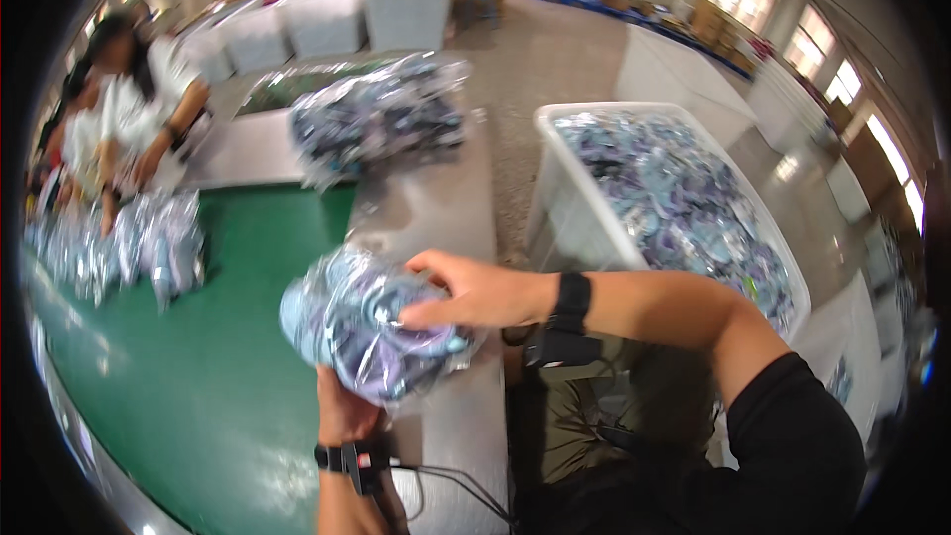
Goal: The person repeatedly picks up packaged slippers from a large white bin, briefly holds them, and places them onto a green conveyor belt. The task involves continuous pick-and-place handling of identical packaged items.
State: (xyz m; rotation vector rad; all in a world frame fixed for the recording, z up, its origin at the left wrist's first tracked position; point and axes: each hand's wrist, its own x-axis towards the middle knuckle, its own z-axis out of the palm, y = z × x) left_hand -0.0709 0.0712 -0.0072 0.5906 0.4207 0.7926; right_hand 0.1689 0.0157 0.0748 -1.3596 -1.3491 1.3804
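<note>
Just over the edge of the green belt, I hold a bundle of blue and purple items in clear plastic bags [381,367]; their exact kind cannot be made out. My left hand [347,408] cups the bundle from below and the near side, its fingers mostly hidden behind the plastic. From the right, my right hand [475,289] grips the top, thumb and fingers bent onto the wrap. A larger heap of similar bagged items [381,119] lies beyond, on the metal counter [446,208].
The green belt [198,386] runs along my left. Two co-workers [139,89] stand at its far left, near a row of bagged items [163,243]. To my right is a white bin [550,168] full of similar bagged items. More white bins [411,15] line the back.
</note>
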